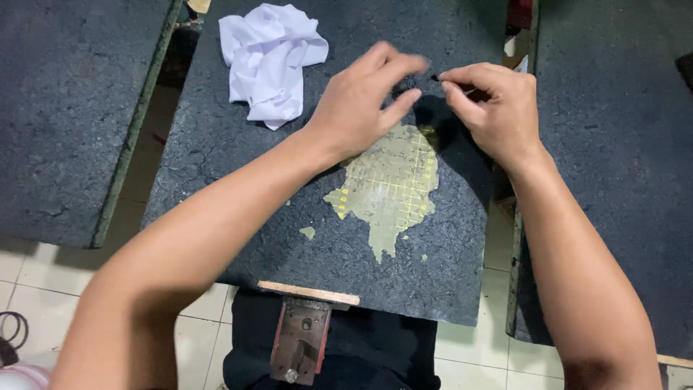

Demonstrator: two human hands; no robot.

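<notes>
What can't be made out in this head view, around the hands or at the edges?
- Small dark thing pinched between the left hand and right hand: too small and motion-blurred to identify.
- Thin pale item at the right hand's fingers: mostly covered by them.
- Worn patch on the dark board: its top is hidden by the left hand.
- Dark loop on the floor: cut off by the left edge.

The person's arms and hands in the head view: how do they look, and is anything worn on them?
Both arms are bare from the picture's lower edge to the fingertips; no sleeve shows. The left hand and the right hand wear no glove, and no ring, watch or bracelet is visible on the fingers or wrists. The fingernails are short. The forearms are broad, without visible markings.
</notes>
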